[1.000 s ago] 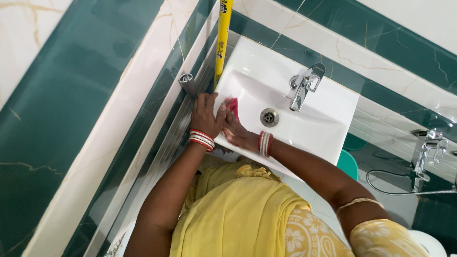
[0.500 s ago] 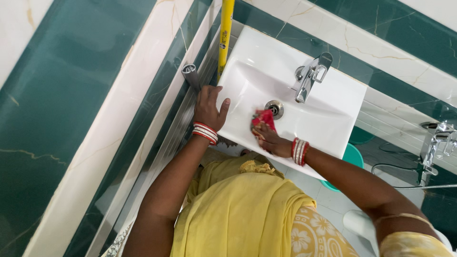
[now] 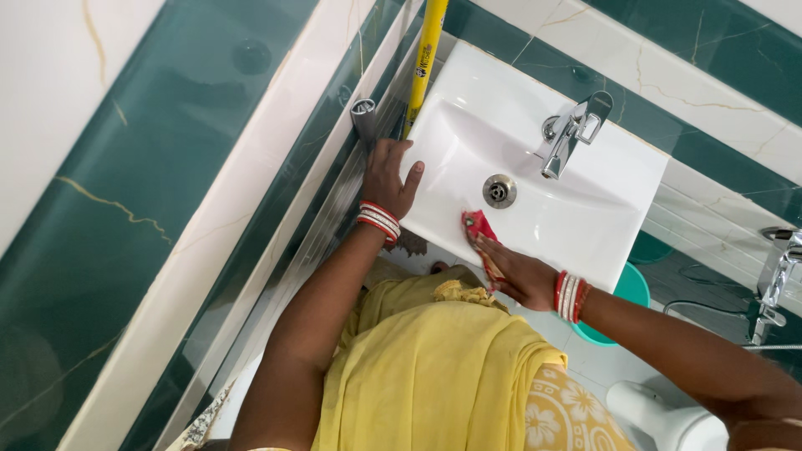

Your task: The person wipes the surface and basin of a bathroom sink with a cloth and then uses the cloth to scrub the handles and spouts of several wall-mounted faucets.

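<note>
White sink's (image 3: 585,217) rim: right hand (image 3: 520,274) presses red cloth (image 3: 479,227).

Bright, even daylight; soft shadows; mild glare on white basin (image 3: 468,100); sharp focus, slight edge distortion.

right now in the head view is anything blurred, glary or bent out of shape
Head view: even, soft light; mild sheen on the glossy green wall tiles, no harsh glare. The white ceramic sink and chrome tap are sharp. The right hand pressing the red cloth is slightly soft; the left hand on the sink's edge is crisp. The scene is tilted, with lines slanting across the frame.
</note>
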